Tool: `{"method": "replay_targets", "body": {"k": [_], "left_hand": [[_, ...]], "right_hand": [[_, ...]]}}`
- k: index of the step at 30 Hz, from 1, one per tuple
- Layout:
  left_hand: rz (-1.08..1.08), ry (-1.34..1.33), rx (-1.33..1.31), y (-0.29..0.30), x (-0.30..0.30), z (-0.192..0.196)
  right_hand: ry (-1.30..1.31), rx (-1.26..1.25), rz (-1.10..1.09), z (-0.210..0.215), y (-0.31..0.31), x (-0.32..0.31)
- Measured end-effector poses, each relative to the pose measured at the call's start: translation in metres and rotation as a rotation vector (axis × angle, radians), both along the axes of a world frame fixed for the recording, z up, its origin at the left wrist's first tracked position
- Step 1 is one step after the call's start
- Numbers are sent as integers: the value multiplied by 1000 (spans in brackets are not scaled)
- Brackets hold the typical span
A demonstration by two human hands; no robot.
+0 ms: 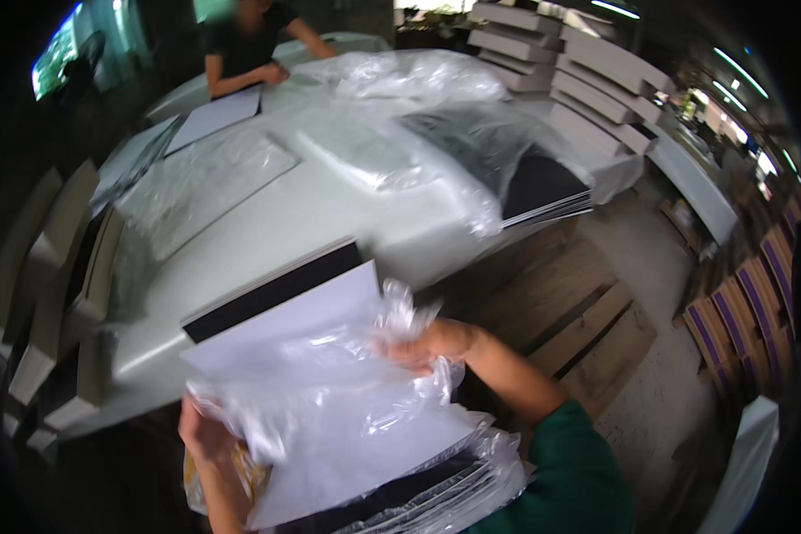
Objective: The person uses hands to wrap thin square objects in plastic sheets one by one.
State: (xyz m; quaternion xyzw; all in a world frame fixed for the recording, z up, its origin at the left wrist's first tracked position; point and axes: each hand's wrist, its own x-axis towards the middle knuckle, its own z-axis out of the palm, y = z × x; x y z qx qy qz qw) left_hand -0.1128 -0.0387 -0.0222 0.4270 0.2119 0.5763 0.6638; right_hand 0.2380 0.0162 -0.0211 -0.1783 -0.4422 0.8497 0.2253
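Observation:
A white sheet or board (329,307) lies tilted in front of me, partly covered by a crumpled clear plastic bag (271,418). My right hand (436,345) is closed on the bunched plastic at the board's right side. At the left edge, my left hand (206,432) grips the bag's border, its fingertips partly hidden behind the film. Beneath, close to my body, is a pile of black boards in clear plastic (400,494). Just beyond the white board, a stack of black boards with pale edges (276,289) rests on the table.
The covered table (329,209) carries plastic-wrapped boards (209,182) and a black board stack under film (547,187). Upright boxes (71,267) line its left side. A person (249,53) works across the table. Wooden pallets (587,329) and stacked cartons (748,303) stand on the right.

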Motion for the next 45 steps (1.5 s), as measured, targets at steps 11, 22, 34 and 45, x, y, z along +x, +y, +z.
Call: {"method": "replay_targets", "body": {"k": [11, 22, 34, 45], "left_hand": [[-32, -351, -125, -34, 9, -44], [912, 1040, 503, 25, 7, 41], [-159, -119, -559, 2, -48, -155], [43, 616, -475, -3, -47, -270]], "right_hand": [[316, 163, -525, -41, -1, -26], [-936, 1436, -1061, 41, 9, -36], [255, -358, -284, -182, -14, 37], [-594, 47, -508, -261, 15, 30]]}}
